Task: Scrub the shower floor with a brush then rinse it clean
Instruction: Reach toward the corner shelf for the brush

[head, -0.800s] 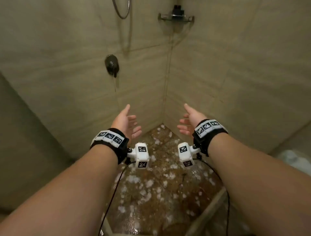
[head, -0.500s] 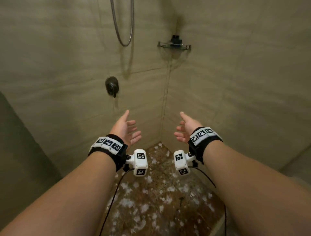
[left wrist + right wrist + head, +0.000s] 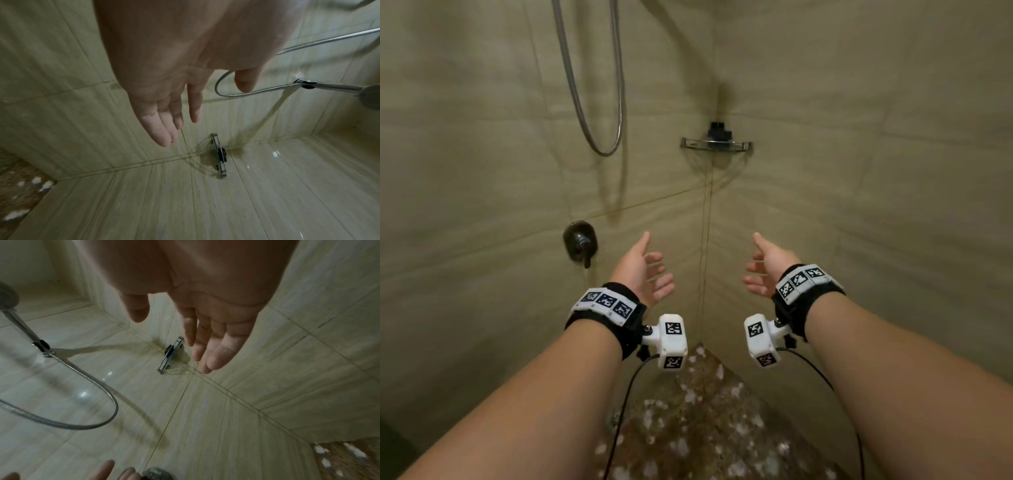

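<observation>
The brown speckled shower floor (image 3: pixel 698 421) lies below my forearms, dotted with white foam patches (image 3: pixel 690 397). My left hand (image 3: pixel 645 270) and right hand (image 3: pixel 765 270) are raised side by side before the wall corner, palms facing each other, fingers relaxed, holding nothing. The left wrist view shows my left hand (image 3: pixel 164 104) with straight fingers in free air; the right wrist view shows my right hand (image 3: pixel 207 337) likewise. A metal shower hose (image 3: pixel 592 113) loops down the left wall. The shower head (image 3: pixel 370 97) hangs on its holder. No brush is in view.
A dark mixer knob (image 3: pixel 580 241) sits on the left wall near my left hand. A chrome corner shelf (image 3: pixel 715 144) with a small dark object is fixed in the corner above my hands. Beige tiled walls close in on both sides.
The view has tilted upward, so more wall, hose and shelf show and less floor. Both hands stay empty and open, raised a little higher along the corner.
</observation>
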A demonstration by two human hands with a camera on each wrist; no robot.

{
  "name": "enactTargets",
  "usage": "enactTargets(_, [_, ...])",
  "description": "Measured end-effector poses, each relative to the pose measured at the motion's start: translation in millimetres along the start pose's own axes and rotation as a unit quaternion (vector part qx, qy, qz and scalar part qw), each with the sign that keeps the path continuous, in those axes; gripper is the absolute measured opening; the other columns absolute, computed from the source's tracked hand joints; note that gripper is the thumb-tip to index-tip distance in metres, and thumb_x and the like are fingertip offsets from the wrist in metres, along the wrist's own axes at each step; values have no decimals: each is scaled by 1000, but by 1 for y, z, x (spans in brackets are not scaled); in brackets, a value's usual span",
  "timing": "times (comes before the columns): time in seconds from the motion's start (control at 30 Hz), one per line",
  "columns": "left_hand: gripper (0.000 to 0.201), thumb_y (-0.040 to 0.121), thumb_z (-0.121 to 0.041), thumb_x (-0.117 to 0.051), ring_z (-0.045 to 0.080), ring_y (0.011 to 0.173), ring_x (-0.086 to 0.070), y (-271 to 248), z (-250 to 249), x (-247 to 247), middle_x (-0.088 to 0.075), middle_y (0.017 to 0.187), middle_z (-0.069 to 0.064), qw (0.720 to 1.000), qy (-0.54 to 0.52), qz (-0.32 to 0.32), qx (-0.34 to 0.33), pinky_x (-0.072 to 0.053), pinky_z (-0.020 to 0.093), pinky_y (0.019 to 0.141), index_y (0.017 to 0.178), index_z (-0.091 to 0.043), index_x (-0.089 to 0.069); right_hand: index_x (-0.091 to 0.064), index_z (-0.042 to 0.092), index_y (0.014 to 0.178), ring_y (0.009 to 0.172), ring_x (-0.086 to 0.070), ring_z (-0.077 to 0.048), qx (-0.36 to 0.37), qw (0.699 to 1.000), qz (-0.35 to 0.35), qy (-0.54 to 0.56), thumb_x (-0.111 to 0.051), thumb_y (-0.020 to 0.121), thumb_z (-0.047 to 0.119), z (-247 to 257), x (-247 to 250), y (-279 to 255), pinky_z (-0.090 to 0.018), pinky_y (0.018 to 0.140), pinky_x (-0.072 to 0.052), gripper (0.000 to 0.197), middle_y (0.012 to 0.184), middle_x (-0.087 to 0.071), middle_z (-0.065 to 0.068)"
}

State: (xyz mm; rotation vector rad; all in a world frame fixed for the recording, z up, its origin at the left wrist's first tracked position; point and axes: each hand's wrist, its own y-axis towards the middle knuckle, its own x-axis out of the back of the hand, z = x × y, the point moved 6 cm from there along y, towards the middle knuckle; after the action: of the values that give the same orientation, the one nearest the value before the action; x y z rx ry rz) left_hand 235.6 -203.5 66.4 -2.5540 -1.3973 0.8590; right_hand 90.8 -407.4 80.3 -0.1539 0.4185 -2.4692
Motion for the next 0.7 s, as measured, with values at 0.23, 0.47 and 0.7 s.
enactTargets(0.23, [62,95,-61,-56,36,118,-56,115,-58,-11,-55,130,15,1000,-5,9,2,-49,49,98,126,-7,-59,-57,13,115,78,-66,-24,23,1000,-12,-4,-57,96,59,59,-39,102,-33,59,-50,49,106,-64,-7])
enactTargets(0.47, [65,96,-60,-56,37,124,-54,161,-94,-22,-53,133,16,1000,-9,19,-4,-48,51,104,133,-6,-56,-61,14,109,74,-67,-23,43,998,-30,-25,-59,95,60,99,-51,155,-31,56,-52,49,96,-65,-5])
enactTargets(0.7, [64,95,-60,-57,36,120,-58,202,-128,-33,-56,129,16,999,-20,8,-38,-51,51,101,130,-6,-57,-61,14,112,73,-64,-21,83,995,-19,-51,-60,96,56,152,-61,207,-32,62,-54,45,95,-65,-4])
